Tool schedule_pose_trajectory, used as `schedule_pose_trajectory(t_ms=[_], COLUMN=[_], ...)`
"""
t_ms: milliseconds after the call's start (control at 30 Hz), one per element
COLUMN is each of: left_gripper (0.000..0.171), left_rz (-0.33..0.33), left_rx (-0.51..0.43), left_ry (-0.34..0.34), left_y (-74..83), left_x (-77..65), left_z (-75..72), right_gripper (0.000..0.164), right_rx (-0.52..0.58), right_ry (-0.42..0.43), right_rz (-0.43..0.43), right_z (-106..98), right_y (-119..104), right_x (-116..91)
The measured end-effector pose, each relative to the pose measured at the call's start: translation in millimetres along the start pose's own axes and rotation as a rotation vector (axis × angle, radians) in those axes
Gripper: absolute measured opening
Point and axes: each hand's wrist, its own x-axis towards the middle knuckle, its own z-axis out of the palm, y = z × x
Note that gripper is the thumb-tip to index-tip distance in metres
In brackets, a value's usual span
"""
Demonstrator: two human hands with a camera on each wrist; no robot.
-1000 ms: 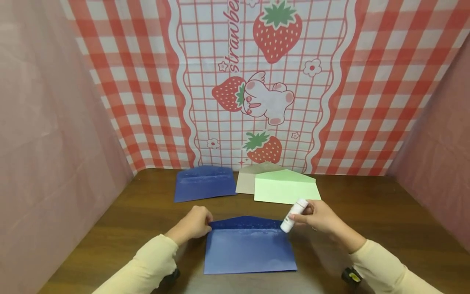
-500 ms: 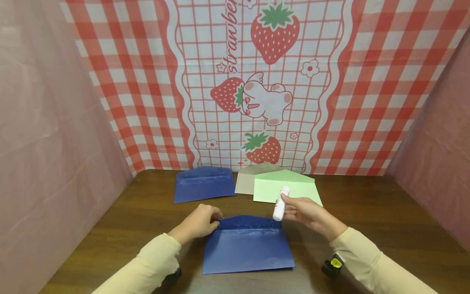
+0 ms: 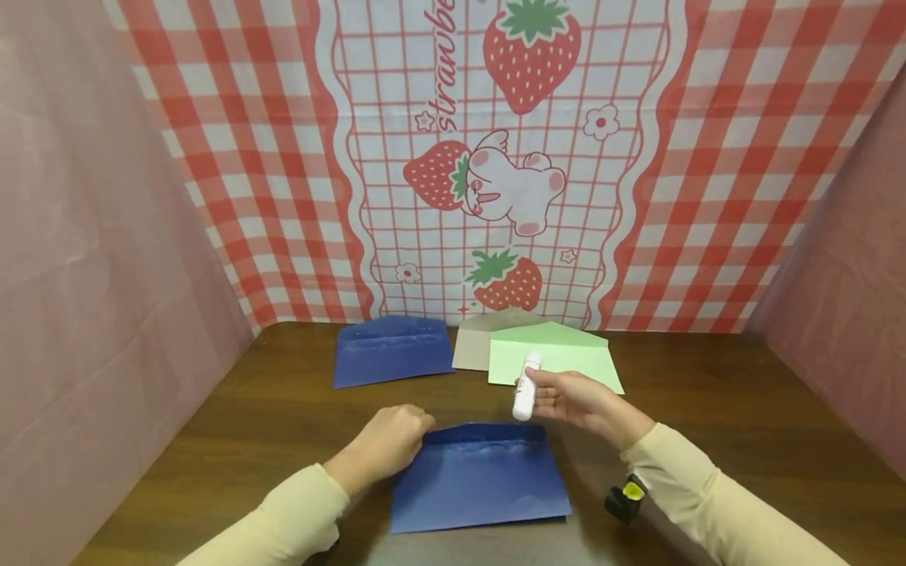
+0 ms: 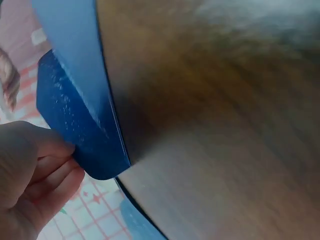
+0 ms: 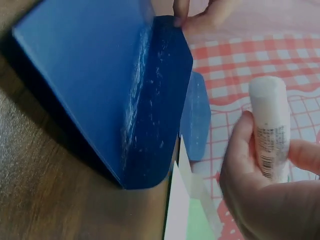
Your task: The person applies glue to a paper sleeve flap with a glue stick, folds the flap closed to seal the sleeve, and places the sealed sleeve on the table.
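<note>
Pinching the open flap (image 3: 484, 433) of a near blue envelope (image 3: 481, 491) at its left end with the left hand (image 3: 392, 440); gripping a white glue stick (image 3: 525, 393) in the right hand (image 3: 583, 401), just beyond the flap and apart from it.

Counting two hands, one glue stick and four flap-up envelopes: two blue, one light green, one beige. Located at the near middle of the brown wooden surface (image 3: 248, 440), with white smears along flap and fold. Lined up at the back with the far blue envelope (image 3: 394, 358) on the left, the beige envelope (image 3: 470, 350) just beside, and the light green envelope (image 3: 576, 360) overlapping the beige. Blocked partly, at the light green front, by glue stick and fingers in the head view. Backed by a strawberry-print checked cloth (image 3: 524, 185).
</note>
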Motion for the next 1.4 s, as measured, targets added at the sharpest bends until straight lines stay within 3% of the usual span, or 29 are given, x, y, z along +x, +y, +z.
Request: schedule_pose_trajectory(t_ms=[100, 300, 467, 600, 733, 900, 1067, 1167, 1400], left_gripper=[0.017, 0.019, 0.018, 0.018, 0.014, 0.005, 0.009, 0.014, 0.017], left_rz=[0.094, 0.192, 0.222, 0.208, 0.098, -0.165, -0.366, -0.447, -0.572], left_rx=[0.097, 0.223, 0.291, 0.261, 0.116, -0.219, -0.536, -0.624, -0.675], left_ry=[-0.015, -0.119, -0.117, -0.090, -0.074, -0.126, -0.195, -0.214, -0.259], left_y=[4.4, 12.6, 18.0, 19.2, 18.7, 21.5, 29.0, 32.3, 25.4], left_x=[-2.9, -8.5, -12.0, -13.5, -11.3, 4.1, 20.2, 24.4, 27.8], left_z=[-3.3, -8.2, -7.5, -4.6, -3.7, -4.9, -1.6, 2.5, 12.4], right_gripper=[0.031, 0.028, 0.027, 0.026, 0.028, 0.034, 0.034, 0.035, 0.037], right_rx=[-0.055, -0.200, -0.293, -0.352, -0.479, -0.645, -0.700, -0.694, -0.660], right_ry=[-0.027, -0.025, 0.013, 0.048, 0.091, 0.136, 0.139, 0.134, 0.162], right_rz=[0.052, 0.164, 0.219, 0.236, 0.227, 0.204, 0.206, 0.200, 0.187], right_z=[0.9, 8.1, 17.5, 23.6, 29.6, 36.6, 38.3, 37.8, 38.7], right_y=[4.1, 19.7, 33.0, 39.4, 41.4, 39.4, 38.0, 39.0, 40.8], right_x=[0.9, 2.7, 4.8, 5.4, 7.1, 10.2, 10.8, 9.7, 7.8])
